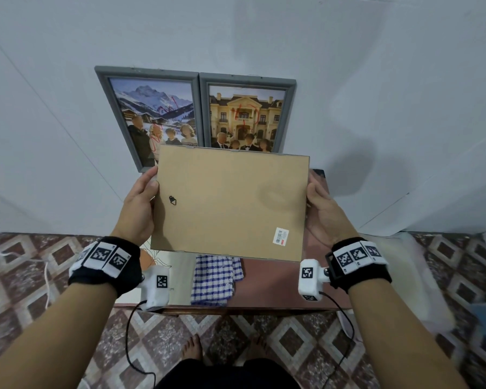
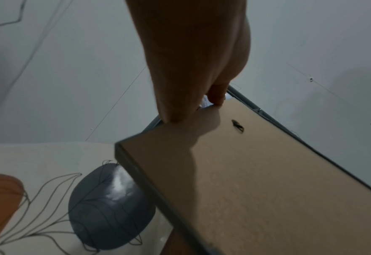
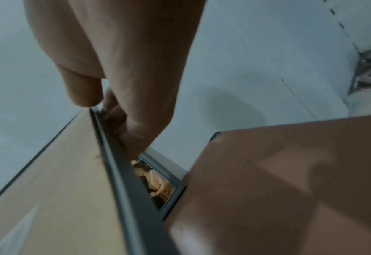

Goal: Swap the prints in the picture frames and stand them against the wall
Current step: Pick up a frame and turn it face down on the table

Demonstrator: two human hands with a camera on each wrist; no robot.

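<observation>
Left hand (image 1: 139, 204) and right hand (image 1: 324, 211) grip the short side edges of a frame (image 1: 230, 202) held above the table (image 1: 278, 284), cardboard back toward the person, long axis left-right, before two frames (image 1: 149, 113) leaning on the wall (image 1: 264, 32).

Two frames (image 1: 197, 113) lean side by side against the wall (image 1: 348, 80), behind the held frame (image 1: 230, 200).

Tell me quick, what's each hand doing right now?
Left hand: grips the left edge of the held picture frame, its brown backing facing the camera.
Right hand: grips the same frame's right edge.
</observation>
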